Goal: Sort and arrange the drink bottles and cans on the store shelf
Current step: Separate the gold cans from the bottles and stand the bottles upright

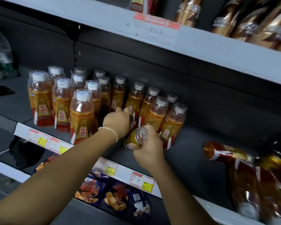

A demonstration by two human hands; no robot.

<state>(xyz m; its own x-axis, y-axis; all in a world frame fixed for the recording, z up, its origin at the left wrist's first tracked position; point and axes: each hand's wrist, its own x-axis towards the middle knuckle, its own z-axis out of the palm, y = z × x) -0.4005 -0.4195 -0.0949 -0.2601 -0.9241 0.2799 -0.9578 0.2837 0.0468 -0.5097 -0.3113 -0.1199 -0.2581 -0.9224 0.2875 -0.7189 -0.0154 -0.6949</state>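
Observation:
Several orange drink bottles [82, 116] with white caps stand in rows on the dark middle shelf [193, 153]. My left hand [118, 122] reaches in among them, its fingers around the lower part of a standing bottle [133, 101] in the middle of the group. My right hand [148, 146] grips a gold can [133, 139] tilted on its side, with its top facing me, just in front of the bottles. More bottles [224, 151] lie on their sides at the right of the shelf.
White shelf edges carry price tags [141, 183]. Snack bags [113, 192] lie on the shelf below. Brown and gold packs [258, 26] fill the top shelf. Clear water bottles [0, 57] stand at the far left. A dark flat object [0, 90] lies on the shelf's left part.

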